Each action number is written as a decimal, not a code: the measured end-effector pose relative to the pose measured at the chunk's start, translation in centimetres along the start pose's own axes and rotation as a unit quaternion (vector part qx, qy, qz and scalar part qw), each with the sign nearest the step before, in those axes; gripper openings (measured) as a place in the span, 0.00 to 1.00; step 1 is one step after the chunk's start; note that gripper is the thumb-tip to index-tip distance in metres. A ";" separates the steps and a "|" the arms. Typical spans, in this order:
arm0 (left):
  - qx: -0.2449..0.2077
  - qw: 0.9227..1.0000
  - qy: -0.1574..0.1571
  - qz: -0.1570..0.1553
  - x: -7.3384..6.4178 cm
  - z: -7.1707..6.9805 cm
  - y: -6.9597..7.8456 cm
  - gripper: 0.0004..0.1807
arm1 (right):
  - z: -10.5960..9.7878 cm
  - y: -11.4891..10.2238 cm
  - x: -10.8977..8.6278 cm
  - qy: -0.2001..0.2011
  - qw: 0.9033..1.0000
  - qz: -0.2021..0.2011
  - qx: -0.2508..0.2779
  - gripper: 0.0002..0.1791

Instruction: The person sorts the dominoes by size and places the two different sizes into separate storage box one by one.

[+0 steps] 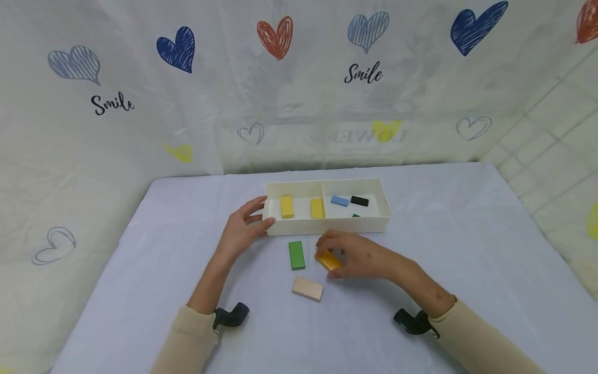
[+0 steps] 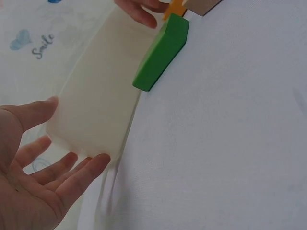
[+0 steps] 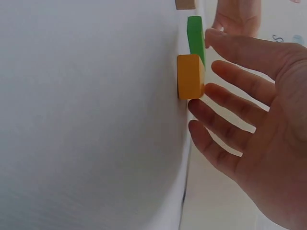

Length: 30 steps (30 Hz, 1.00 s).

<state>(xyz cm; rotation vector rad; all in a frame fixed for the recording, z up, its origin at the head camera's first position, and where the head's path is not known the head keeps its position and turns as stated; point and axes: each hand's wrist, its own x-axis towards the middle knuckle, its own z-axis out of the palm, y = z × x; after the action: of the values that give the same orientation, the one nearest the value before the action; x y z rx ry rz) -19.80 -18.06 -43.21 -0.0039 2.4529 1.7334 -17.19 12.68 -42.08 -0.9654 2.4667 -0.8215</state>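
A white two-compartment box [image 1: 327,227] stands on the table. My left hand [image 1: 243,228] rests at its left end with fairly straight, spread fingers, fingertips right at the wall [image 2: 96,96]. My right hand [image 1: 357,254] is over an orange block [image 1: 329,261] in front of the box. In the right wrist view its loosely spread fingers are close beside that block [image 3: 188,76], which lies on the cloth. To its left lies a green block [image 1: 296,255], and nearer the person is a plain wooden block [image 1: 308,289].
The box's left compartment holds two yellow blocks [image 1: 287,206]. In the right one are a blue block [image 1: 339,200], a black block [image 1: 359,201] and a partly hidden green piece [image 1: 356,215]. A printed curtain [image 1: 299,104] hangs behind the white-clothed table [image 1: 163,270].
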 end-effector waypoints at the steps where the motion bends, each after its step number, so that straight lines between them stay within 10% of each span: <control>1: -0.001 1.000 0.001 0.000 0.0 0.0 0.0 0.38 | 0.1 0.0 0.0 -0.006 1.000 0.000 -0.005 0.21; 30: -0.001 1.000 0.004 0.001 0.2 0.0 -0.2 0.38 | 0.7 0.6 0.0 0.002 0.999 -0.004 -0.037 0.28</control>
<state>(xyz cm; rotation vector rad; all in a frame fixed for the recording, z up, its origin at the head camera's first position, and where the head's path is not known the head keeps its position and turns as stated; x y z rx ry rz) -19.95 -18.08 -43.42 -0.0091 2.4572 1.7402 -17.10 12.76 -42.98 -0.9995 2.5141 -0.7392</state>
